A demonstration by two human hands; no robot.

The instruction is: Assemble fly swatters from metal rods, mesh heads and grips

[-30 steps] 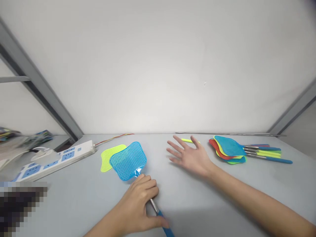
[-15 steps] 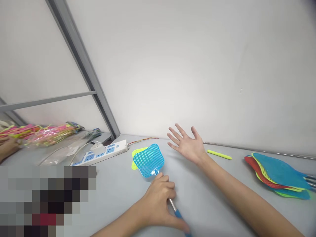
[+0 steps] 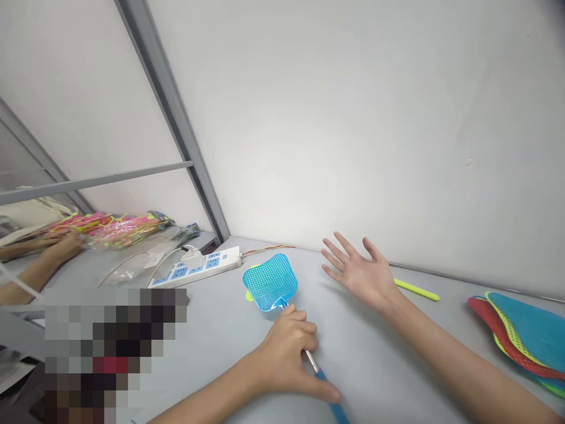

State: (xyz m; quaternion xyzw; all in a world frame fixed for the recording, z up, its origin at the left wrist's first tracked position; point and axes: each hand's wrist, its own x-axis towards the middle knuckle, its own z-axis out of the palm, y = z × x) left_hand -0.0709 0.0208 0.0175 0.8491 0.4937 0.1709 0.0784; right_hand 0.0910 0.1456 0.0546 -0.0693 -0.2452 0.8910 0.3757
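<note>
On the grey table (image 3: 379,365) by the wall, your left hand (image 3: 286,353) has its fingers (image 3: 296,330) curled shut around the metal shaft (image 3: 311,360) of a blue swatter (image 3: 270,282), just below the head. The thumb (image 3: 322,386) lies along the blue handle (image 3: 336,401). A grip that close to the head likely steadies it. The head lies over a lime swatter head (image 3: 249,296), mostly hidden. Your right hand (image 3: 362,274) is spread wide, holding nothing, near a lime tube (image 3: 417,289). A swatter stack (image 3: 523,335) runs off the right frame edge, with table between it and your hands. A power strip (image 3: 194,267) lies along the back edge. Farther left, a co-worker's hand (image 3: 62,247) rests near pink packs (image 3: 119,229). A blur hides the near left.
</note>
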